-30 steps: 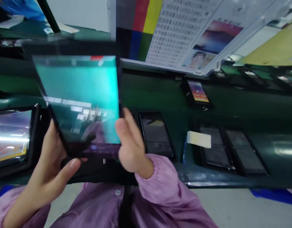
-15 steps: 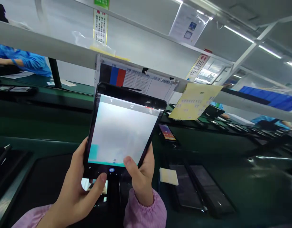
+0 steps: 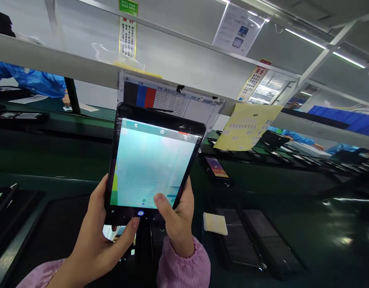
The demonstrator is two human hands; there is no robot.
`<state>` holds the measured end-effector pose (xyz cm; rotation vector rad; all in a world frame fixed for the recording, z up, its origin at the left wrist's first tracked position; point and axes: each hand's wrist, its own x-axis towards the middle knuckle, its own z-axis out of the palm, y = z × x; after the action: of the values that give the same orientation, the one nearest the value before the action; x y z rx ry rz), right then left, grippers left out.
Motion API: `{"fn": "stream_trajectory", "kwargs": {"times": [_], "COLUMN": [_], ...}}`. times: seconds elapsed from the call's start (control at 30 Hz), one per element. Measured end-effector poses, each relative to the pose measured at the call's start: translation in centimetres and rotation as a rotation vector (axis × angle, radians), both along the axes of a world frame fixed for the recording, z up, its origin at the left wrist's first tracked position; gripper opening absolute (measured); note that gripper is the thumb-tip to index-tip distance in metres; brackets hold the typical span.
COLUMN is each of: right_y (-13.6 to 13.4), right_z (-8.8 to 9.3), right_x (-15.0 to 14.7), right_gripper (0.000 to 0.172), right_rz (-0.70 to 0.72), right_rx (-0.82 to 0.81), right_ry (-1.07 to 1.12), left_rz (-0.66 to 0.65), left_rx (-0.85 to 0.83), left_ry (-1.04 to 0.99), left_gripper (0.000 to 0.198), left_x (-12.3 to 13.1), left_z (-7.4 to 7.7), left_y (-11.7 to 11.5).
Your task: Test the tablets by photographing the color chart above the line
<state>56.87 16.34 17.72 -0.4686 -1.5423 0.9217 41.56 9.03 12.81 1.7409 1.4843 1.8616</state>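
A black tablet (image 3: 156, 164) is held upright, tilted a little, in front of a printed chart sheet (image 3: 172, 100). Its screen is lit with a pale cyan camera picture and icons along the top and bottom. My left hand (image 3: 97, 240) grips its lower left corner, thumb beside the blue round button at the bottom. Around the lower right edge wraps my right hand (image 3: 178, 220), its thumb over the bottom of the screen. The fingers behind the tablet are mostly hidden. Below it lies another device with a lit screen (image 3: 120, 232), partly covered by my left hand.
On the green bench to the right are a yellow sponge pad (image 3: 215, 223), dark tablets (image 3: 241, 236) and a lit tablet (image 3: 216, 167). A yellow paper (image 3: 247, 126) hangs from the shelf (image 3: 91, 66). Co-workers in blue sleeves (image 3: 37, 82) sit beyond.
The tablet has shifted slightly left. Its screen picture went from whitish grey to cyan, with green now at the lower left. My left thumb has moved slightly right and up.
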Motion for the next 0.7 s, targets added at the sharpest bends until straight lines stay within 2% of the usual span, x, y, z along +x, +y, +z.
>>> {"fn": "stream_trajectory", "kwargs": {"times": [0.33,0.57,0.7], "right_y": [0.1,0.3,0.2], "right_z": [-0.3,-0.4,-0.4], "right_x": [0.0,-0.2,-0.2], "right_gripper": [0.038,0.038,0.037], "right_rz": [-0.004,0.044,0.056], "right_rx": [-0.006,0.012,0.012], "right_ry": [0.003,0.09,0.105], "left_rz": [-0.001,0.002,0.008], "left_rx": [-0.027,-0.127,-0.127], "left_ry": [-0.031,-0.116,-0.142], "left_gripper": [0.088,0.088,0.085], "left_x": [-0.3,0.3,0.5], "left_z": [-1.0,-0.2,0.1], "left_y": [0.4,-0.2,-0.4]}}
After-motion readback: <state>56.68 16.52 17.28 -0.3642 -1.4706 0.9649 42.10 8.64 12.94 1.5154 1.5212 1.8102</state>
